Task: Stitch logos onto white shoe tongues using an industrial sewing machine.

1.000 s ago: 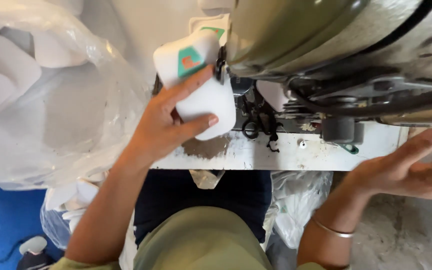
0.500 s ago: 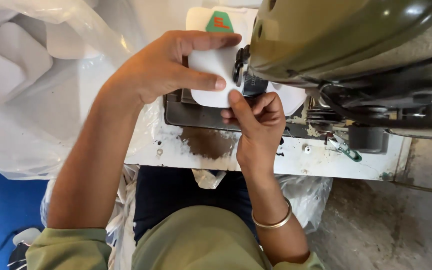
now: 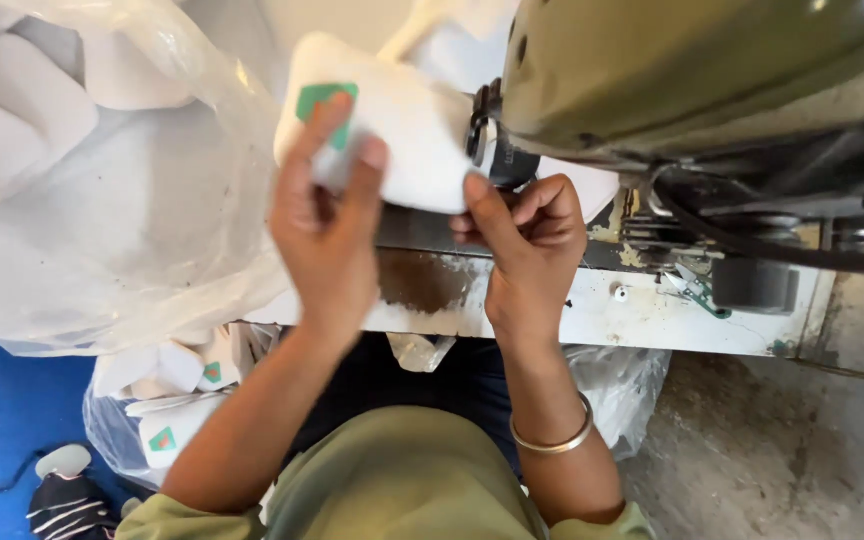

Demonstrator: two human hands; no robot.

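The left hand (image 3: 327, 215) pinched the white cloth piece (image 3: 392, 135) at its green label (image 3: 324, 100). The right hand (image 3: 527, 245) gripped its lower edge beside the sewing machine (image 3: 692, 80), above the counter (image 3: 652, 320) front edge.

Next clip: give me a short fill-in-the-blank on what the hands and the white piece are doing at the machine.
1. Both hands, left hand and right hand, hold a ____ fabric piece.
2. The patch on the piece is ____ in colour.
3. The bangle sits on the ____ wrist.
4. The clear bag of white pieces lies to the ____ of the sewing machine.

Missing words: white; green; right; left
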